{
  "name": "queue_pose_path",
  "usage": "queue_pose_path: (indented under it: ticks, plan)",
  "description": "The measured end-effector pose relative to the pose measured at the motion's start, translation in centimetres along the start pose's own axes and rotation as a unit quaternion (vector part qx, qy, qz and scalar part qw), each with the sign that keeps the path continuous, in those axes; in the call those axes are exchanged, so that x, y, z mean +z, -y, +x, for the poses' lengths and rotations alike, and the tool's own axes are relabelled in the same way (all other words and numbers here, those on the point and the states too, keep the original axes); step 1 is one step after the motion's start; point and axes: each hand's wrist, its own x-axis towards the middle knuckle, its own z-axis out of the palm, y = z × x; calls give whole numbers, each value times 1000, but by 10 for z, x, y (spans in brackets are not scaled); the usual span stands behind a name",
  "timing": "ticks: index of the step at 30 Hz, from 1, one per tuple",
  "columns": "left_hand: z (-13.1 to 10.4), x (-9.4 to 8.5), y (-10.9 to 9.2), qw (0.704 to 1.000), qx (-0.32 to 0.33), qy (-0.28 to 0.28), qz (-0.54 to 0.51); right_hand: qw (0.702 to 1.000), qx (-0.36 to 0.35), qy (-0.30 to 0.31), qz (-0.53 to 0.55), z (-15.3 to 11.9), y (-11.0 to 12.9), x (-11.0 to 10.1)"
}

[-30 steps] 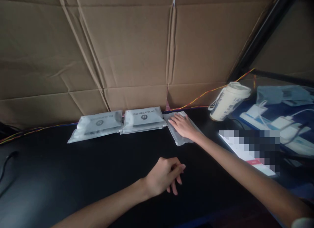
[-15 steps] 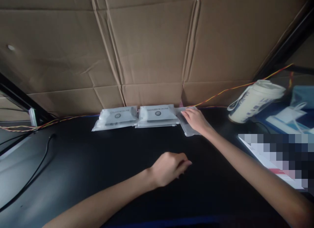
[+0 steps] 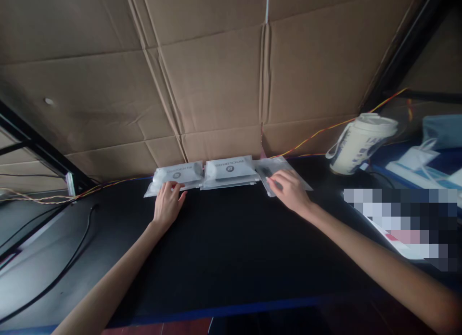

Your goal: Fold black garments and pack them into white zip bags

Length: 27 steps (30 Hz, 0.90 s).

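Note:
Three frosted zip bags lie in a row along the back of the black table. The left bag [image 3: 187,173] and the middle bag [image 3: 236,167] look plump, with ROCKBROS print on them. Flatter than those, the right bag [image 3: 296,173] has a dark patch inside. My left hand [image 3: 166,205] reaches over the front edge of the left bag, its thumb apart from the bent fingers. Over the right bag is my right hand [image 3: 290,193], fingers bent and slightly apart, touching or just above the plastic. Nothing shows in either hand.
A cardboard wall [image 3: 216,89] rises behind the bags. To the right stand a cream tumbler [image 3: 361,145] with a strap, a white charger [image 3: 418,157] and a blurred-out flat item [image 3: 404,238]. A black cable [image 3: 77,253] crosses the left side; thin wires [image 3: 317,133] run along the back.
My left hand has moved forward and left from mid-table to the left bag, its fingers opening out. My right hand has shifted slightly toward me on the right bag. The view has turned a little.

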Motion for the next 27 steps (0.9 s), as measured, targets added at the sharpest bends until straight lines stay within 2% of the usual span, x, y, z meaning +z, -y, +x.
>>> queue_pose_path:
  ticks: [5,9,15,19,21,24,27]
  plan:
    - [7,6,-2,999,3,10,45,1000,-11,4,9,-8,11,-2]
    - [6,1,3,996,-42,-7,78,1000,-20,5,20,-14,20,-8]
    - [-5,-23,1,989,-103,-21,102,998,-34,3,51,-26,35,-17]
    - [-25,-46,-24,991,-104,-22,76,994,-63,13,84,-32,51,-23]
    - [-40,-56,-46,997,-72,-33,19,990,-84,18,113,-35,62,-28]
    - [-66,-68,-85,992,67,-35,-100,980,-105,24,165,-42,79,-37]
    - [-87,-78,-122,964,202,-13,-169,973,-116,45,192,-53,92,-51]
